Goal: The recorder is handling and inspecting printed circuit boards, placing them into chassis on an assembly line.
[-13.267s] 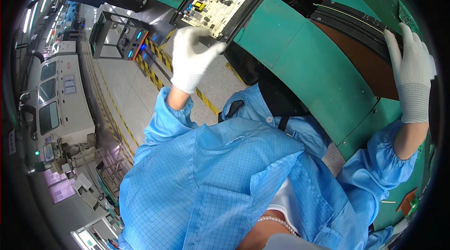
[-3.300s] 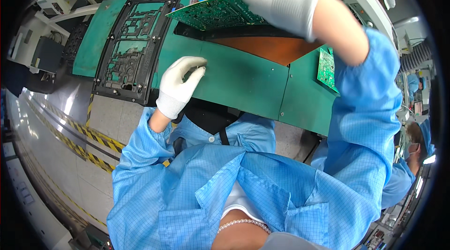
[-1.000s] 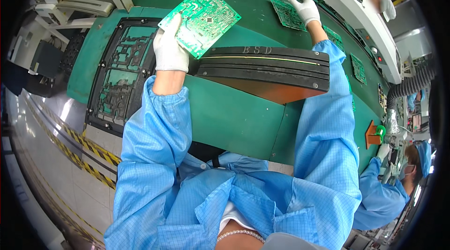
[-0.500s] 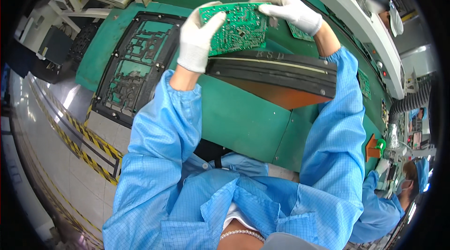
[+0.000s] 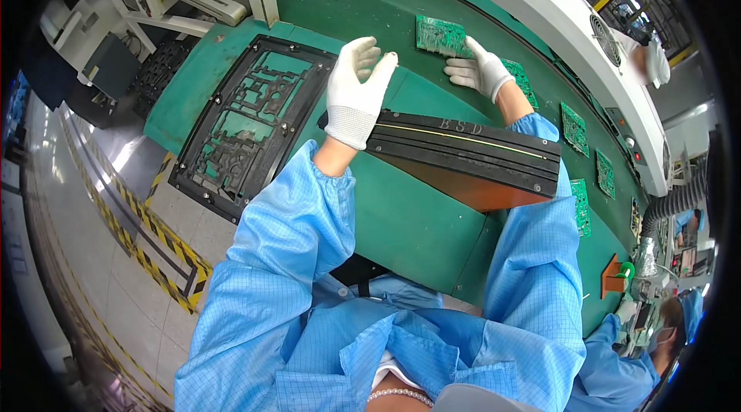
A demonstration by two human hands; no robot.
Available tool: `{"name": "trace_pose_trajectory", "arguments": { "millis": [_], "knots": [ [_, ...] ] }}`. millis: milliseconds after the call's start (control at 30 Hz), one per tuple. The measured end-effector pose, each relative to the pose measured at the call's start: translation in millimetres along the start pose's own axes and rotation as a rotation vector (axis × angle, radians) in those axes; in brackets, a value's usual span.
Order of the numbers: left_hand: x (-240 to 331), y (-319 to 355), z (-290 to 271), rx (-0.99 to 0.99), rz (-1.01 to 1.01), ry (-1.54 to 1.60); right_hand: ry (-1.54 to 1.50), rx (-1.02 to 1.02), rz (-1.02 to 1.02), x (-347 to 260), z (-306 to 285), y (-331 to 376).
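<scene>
My white-gloved left hand [image 5: 360,88] is raised with its fingers apart and nothing in it. My right hand [image 5: 480,72], in a similar glove, is open beside a green circuit board [image 5: 440,36] lying on the green surface. The thumb is close to the board's right edge; whether it touches cannot be made out. Just below both hands stands a black slotted rack [image 5: 463,142] with an orange-brown side.
More circuit boards [image 5: 573,128] lie in a line down the right. A black frame with cutouts [image 5: 245,122] rests at left. A white machine housing [image 5: 540,6] arches over the far side. A co-worker in blue [image 5: 617,366] sits at lower right.
The circuit board held up between both hands has been let go and now lies on the green surface. My left hand has drawn away from it, and both hands have opened.
</scene>
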State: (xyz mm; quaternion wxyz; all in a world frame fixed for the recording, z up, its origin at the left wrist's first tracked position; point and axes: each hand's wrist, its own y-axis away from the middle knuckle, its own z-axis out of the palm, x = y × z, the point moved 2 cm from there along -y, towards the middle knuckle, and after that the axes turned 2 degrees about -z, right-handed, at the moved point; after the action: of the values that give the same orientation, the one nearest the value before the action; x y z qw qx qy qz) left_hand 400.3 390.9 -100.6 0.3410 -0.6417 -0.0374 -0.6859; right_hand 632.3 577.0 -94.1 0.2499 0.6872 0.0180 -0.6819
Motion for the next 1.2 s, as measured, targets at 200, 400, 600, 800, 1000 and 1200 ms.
{"name": "trace_pose_trajectory", "arguments": {
  "millis": [200,400,600,800,1000,1200],
  "knots": [
    [-1,2,4,-0.074,0.013,-0.061,0.443,0.03,-0.051,-24,-10,33],
    [7,11,1,-0.29,-0.012,-0.143,0.704,-0.3,-0.388,-85,15,139],
    [23,26,18,-0.583,0.058,-0.226,0.73,-0.112,-0.609,-96,28,253],
    [18,49,34,-0.73,0.417,-0.408,1.233,-0.087,-0.726,-62,54,268],
    [-16,20,14,-0.539,0.339,-0.796,1.237,0.095,-0.878,-57,51,267],
    [-22,5,-14,-0.215,0.38,-0.841,1.221,0.343,-0.842,-73,50,298]
  ]
}}
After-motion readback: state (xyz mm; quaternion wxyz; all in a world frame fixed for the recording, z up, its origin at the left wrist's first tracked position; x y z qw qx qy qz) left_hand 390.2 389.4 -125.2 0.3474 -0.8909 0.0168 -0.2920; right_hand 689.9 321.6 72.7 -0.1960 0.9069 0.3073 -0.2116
